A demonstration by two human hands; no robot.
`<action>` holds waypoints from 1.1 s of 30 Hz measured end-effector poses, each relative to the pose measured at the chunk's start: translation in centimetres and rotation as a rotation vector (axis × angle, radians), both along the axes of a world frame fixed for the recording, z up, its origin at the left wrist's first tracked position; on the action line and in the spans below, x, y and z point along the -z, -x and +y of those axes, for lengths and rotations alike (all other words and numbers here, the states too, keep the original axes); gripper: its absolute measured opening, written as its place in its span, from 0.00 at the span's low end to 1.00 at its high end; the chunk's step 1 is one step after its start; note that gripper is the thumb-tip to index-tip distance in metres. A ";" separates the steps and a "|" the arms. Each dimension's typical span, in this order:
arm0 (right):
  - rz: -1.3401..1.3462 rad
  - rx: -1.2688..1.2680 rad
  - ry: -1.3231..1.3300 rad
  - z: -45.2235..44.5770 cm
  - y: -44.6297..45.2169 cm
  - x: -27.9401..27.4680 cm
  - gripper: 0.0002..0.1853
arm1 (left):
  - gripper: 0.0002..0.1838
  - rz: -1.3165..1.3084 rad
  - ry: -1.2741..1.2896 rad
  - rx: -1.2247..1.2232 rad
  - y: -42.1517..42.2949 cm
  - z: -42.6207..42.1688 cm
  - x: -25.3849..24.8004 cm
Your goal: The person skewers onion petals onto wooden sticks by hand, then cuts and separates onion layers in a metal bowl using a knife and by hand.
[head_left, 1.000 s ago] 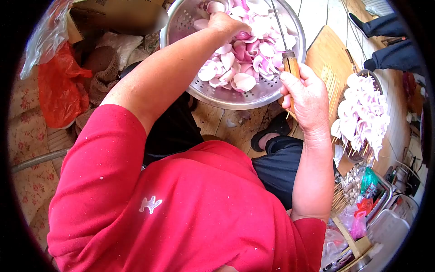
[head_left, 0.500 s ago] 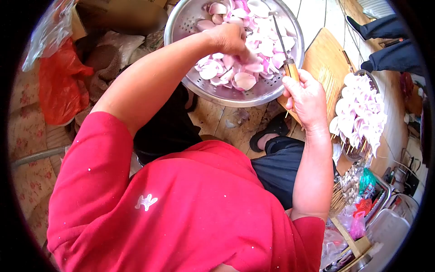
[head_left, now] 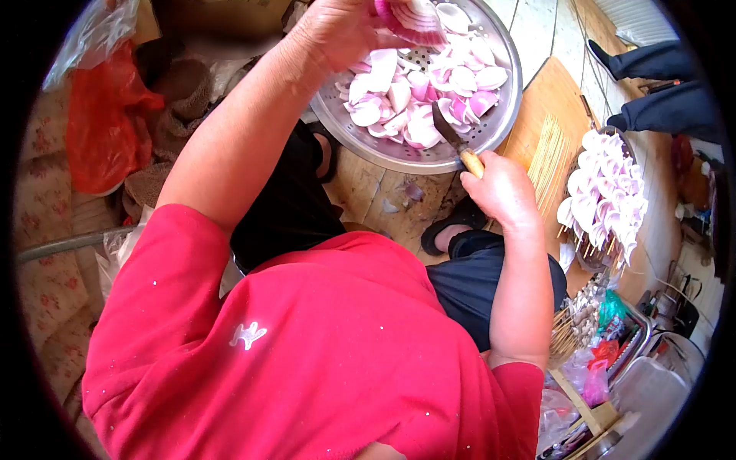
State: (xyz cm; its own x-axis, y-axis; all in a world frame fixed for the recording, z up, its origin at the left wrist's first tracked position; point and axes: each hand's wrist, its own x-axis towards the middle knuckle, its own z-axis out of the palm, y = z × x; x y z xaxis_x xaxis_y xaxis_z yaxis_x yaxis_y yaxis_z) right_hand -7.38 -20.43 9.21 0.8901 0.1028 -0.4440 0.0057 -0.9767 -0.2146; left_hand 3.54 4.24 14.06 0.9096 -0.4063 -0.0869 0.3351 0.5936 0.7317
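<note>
My left hand is closed on a piece of red onion with layered purple edges, raised over the far side of the colander; some fingers are cut off by the top edge. My right hand grips the wooden handle of a knife, its dark blade pointing up and left above the colander's near rim. The metal colander holds many loose pink and white onion pieces.
Right of the colander, thin bamboo skewers lie on a wooden board. Beyond them, skewered onion pieces fill a dark basket. Another person's legs show at upper right. A red plastic bag hangs at left.
My left hand has risen from among the onion pieces, now with a piece of red onion. My right hand has lowered, and the knife blade has tilted further left.
</note>
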 end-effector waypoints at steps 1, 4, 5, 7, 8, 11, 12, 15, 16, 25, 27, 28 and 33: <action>0.003 -0.025 0.021 0.1 0.0 -0.1 0.18 | 0.08 0.001 0.003 -0.004 0.1 -0.3 0.4; 0.056 0.040 0.024 0.6 -0.4 -1.7 0.20 | 0.25 0.134 -0.020 0.131 -0.1 -1.0 2.4; 0.052 0.041 0.028 0.6 -0.7 -1.7 0.20 | 0.25 0.106 -0.108 0.087 0.0 -1.7 3.6; -0.182 0.121 -0.270 0.3 -1.1 -1.3 0.24 | 0.24 0.162 -0.165 0.119 0.9 -2.6 3.8; -0.198 0.181 -0.483 0.4 -1.5 -1.2 0.23 | 0.16 0.201 -0.119 0.095 1.1 -3.4 4.4; -0.028 0.558 -1.113 1.3 -2.4 -1.0 0.20 | 0.18 0.214 -0.104 0.142 2.2 -4.8 4.1; 0.000 0.577 -1.206 1.7 -2.5 -1.3 0.18 | 0.26 0.148 -0.110 0.187 2.9 -5.1 3.6; 0.021 0.655 -1.298 2.2 -2.6 -1.2 0.21 | 0.34 -0.063 -0.401 0.210 3.6 -5.5 3.3; 0.023 0.656 -1.298 2.1 -2.6 -1.2 0.21 | 0.34 -0.060 -0.402 0.211 3.6 -5.5 3.2; 0.112 0.719 -1.548 2.9 -2.3 -1.1 0.20 | 0.43 -0.582 -0.882 0.088 4.0 -6.0 3.8; 0.073 0.695 -1.534 3.2 -2.2 -1.1 0.21 | 0.43 -0.618 -0.927 0.080 4.3 -6.1 3.8; 0.073 0.698 -1.532 3.3 -2.1 -1.0 0.21 | 0.43 -0.655 -0.972 0.071 4.4 -6.2 3.8; 0.033 0.703 -1.497 3.5 -2.1 0.2 0.21 | 0.43 -0.671 -0.975 0.103 4.5 -6.2 4.3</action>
State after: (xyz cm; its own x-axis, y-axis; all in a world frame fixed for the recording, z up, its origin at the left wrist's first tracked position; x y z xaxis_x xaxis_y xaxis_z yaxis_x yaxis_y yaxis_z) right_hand -5.24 -16.94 9.03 0.9373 0.0363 -0.3466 -0.3429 0.2739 -0.8986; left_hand -0.92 -1.93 9.76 0.8584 -0.5064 0.0814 -0.2741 -0.3187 0.9074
